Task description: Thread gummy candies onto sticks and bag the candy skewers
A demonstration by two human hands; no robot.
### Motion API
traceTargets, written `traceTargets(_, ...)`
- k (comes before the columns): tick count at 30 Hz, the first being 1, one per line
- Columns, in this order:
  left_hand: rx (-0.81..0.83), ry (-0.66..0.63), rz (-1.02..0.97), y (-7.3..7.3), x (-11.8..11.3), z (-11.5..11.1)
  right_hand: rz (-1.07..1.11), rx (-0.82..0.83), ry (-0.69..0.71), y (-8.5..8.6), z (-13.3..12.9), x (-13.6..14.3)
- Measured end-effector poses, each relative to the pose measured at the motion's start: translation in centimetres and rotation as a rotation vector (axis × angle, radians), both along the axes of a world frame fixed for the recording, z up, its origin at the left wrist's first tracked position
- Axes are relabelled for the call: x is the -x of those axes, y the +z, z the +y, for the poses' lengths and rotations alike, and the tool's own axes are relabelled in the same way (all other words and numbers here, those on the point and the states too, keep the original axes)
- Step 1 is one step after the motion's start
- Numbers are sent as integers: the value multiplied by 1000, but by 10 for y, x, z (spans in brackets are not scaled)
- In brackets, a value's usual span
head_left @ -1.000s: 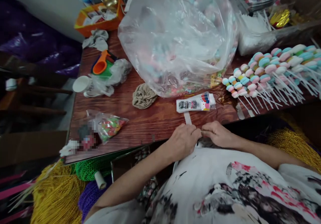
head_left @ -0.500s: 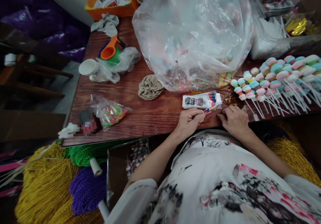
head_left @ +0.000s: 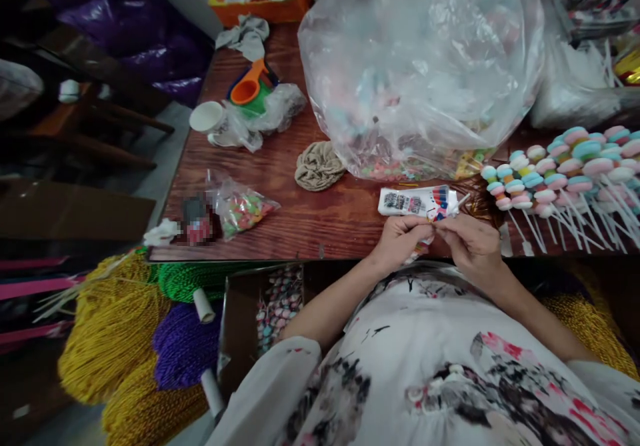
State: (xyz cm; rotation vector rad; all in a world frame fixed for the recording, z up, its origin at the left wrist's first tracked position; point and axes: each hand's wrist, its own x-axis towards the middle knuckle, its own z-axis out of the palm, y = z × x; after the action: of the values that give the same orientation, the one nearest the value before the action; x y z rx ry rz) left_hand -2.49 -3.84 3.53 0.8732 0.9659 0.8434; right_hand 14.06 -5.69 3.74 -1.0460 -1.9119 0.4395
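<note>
My left hand (head_left: pixel 400 241) is closed around a small printed plastic bag (head_left: pixel 419 253), whose colourful lower end hangs below the fingers. A white stick (head_left: pixel 464 201) juts up and to the right from between my hands. My right hand (head_left: pixel 473 243) pinches at the bag's gathered neck, its fingertips meeting those of my left. It seems to hold a thin gold twist tie, mostly hidden by the fingers. Just beyond lies a stack of printed plastic bags (head_left: pixel 413 201). A heap of gold twist ties (head_left: pixel 481 211) rests right of that stack.
Marshmallow skewers on white sticks (head_left: pixel 565 166) lie at the right. A large clear bag (head_left: pixel 425 66) fills the table's back. Leftward are a beige cloth bundle (head_left: pixel 320 166), a small candy bag (head_left: pixel 245 209) and a white cup (head_left: pixel 207 118). Below stands an open box (head_left: pixel 245 329).
My right hand has left the gold twist ties and come over to my left hand. The bag's stick end now points up right between them. The view has shifted slightly.
</note>
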Motion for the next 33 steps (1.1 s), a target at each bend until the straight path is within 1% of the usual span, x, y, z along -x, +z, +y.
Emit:
traceTargets(2, -25, -12, 2, 3, 2, 0, 56, 69, 16, -3, 5, 1)
traceTargets(6, 25, -39, -1, 5, 10, -2, 140, 209, 49, -7, 7, -3)
traceTargets(7, 19, -48, 12, 5, 11, -2, 147, 245, 58, -8, 6, -3)
traceTargets(9, -50, -56, 54, 3, 13, -1, 144, 290, 69, -11, 4, -3)
traceTargets(11, -150, -46, 91, 2, 13, 0, 143, 258, 63, -16, 1, -1)
traceTargets(13, -250, -35, 118, 2, 12, 1, 162, 165, 22, -22, -4, 1)
traceTargets(15, -343, -29, 142, 3, 11, 1, 185, 65, -94, -28, -10, 2)
traceTargets(16, -385, -23, 153, 3, 11, 1, 201, 48, -163, -29, -13, 3)
traceTargets(17, -420, -17, 164, 4, 10, 1, 225, 63, -219, -30, -16, 4)
traceTargets(18, -446, -12, 176, 6, 9, 0, 256, 112, -248, -31, -18, 5)
traceTargets(19, -465, -9, 191, 7, 8, 0, 299, 193, -245, -31, -19, 6)
traceTargets(23, -531, -33, 248, 14, 5, -1, 552, 630, -95, -31, -17, 4)
traceTargets(25, -568, -54, 230, 18, 5, 1, 640, 770, -18, -30, -11, -2)
traceTargets(26, -574, -70, 212, 20, 6, 1, 643, 795, 30, -28, -7, -6)
traceTargets(27, -560, -87, 185, 22, 7, 2, 610, 789, 84, -25, -3, -11)
traceTargets(28, -514, -111, 150, 24, 8, 3, 541, 747, 135, -21, 1, -15)
traceTargets(29, -434, -150, 109, 26, 10, 4, 439, 669, 183, -14, 5, -20)
traceTargets(31, -210, -286, 23, 31, 15, 6, 206, 399, 272, 1, 11, -28)
traceTargets(33, 10, -468, -47, 35, 19, 8, 9, 68, 370, 18, 14, -33)
